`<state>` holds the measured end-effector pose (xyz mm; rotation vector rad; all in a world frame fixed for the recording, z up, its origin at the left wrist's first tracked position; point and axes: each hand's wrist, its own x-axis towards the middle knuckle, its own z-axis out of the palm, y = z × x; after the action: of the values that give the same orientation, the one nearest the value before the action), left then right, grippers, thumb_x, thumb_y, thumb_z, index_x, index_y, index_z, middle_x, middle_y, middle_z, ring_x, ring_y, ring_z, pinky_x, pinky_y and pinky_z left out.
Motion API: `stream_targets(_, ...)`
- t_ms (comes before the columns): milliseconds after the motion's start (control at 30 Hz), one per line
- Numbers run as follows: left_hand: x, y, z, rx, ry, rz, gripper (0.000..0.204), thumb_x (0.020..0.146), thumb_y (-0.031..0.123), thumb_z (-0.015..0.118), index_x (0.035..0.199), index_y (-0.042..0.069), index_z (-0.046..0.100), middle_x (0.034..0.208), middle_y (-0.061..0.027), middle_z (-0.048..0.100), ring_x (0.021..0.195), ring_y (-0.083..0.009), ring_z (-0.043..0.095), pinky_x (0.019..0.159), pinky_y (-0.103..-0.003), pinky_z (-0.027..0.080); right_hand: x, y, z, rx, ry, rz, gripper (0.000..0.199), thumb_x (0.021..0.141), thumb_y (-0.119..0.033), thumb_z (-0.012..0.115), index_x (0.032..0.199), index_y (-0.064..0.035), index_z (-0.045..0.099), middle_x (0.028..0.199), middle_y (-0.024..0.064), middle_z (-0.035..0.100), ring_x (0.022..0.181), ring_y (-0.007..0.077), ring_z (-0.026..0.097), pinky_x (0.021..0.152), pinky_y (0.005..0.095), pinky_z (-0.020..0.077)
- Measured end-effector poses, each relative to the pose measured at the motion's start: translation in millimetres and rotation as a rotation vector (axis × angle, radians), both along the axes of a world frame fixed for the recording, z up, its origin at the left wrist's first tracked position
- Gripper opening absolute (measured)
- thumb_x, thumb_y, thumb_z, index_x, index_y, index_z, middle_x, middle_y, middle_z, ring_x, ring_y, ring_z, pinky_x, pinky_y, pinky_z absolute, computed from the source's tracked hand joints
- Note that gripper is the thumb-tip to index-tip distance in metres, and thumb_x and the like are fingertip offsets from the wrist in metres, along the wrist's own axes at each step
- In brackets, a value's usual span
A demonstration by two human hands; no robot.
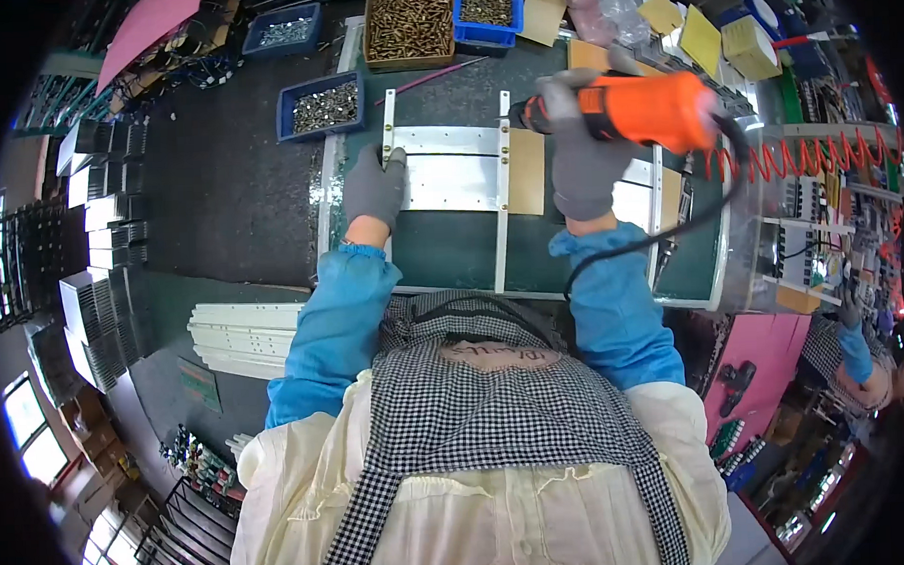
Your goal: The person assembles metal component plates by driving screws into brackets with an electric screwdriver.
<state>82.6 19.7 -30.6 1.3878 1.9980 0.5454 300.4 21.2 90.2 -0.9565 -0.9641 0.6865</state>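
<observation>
Filling lower centre, nearest: black-and-white checked fabric apron [516, 410] over cream top, blue sleeves [622, 316] either side. White perforated strips [245, 340] stacked left of the left sleeve. Black cable [660, 237] loops over the right sleeve up to the tool.

Hands apart from each other, both in grey gloves. Right hand [582, 168], right of upper centre, wrapped around an orange-and-black power driver [655, 106], nose pointing left. Tip is near the upper part of the right rail; can't tell if it touches. Left hand [374, 191] has fingertips at the left rail; can't tell if pinched or just resting.

Workpiece is upper centre, flat on the green worktop [446, 248]: two slim white rails, left rail [389, 115] and right rail [503, 226], bridged by flat white panels [454, 186], brass-coloured screws in the rails. Brown cardboard sheet [530, 175] just right of it.

Further up: purple stick [430, 81], blue plastic bin [285, 117] of small metal parts, brown tray [409, 62] heaped with brass-coloured screws. Red coiled hose [806, 158] at right of frame.
</observation>
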Motion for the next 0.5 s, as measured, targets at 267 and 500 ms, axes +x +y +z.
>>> stream_targets(267, -12, -6, 6, -0.084, -0.076, -0.016, 0.050, 0.088, 0.037, 0.066, 0.121, 0.000, 0.062, 0.109, -0.0180, 0.069, 0.101, -0.0279, 0.066, 0.088, -0.036, 0.050, 10, -21, 16, 0.082, 0.198, 0.008, 0.064, 0.080, 0.011, 0.067, 0.135, 0.0010, 0.034, 0.092, 0.0103, 0.066, 0.088, 0.0226, 0.066, 0.082, 0.0368, 0.0539)
stream_targets(500, 1, 9, 16, -0.095, 0.162, -0.049, 0.052, 0.090, 0.054, 0.057, 0.110, 0.010, 0.072, 0.099, -0.0190, 0.071, 0.095, -0.0371, 0.067, 0.084, -0.044, 0.051, 10, -25, 10, 0.078, 0.086, -0.072, 0.061, 0.080, 0.009, 0.070, 0.131, 0.0025, 0.038, 0.091, 0.0076, 0.066, 0.080, 0.0155, 0.064, 0.072, 0.0302, 0.0549)
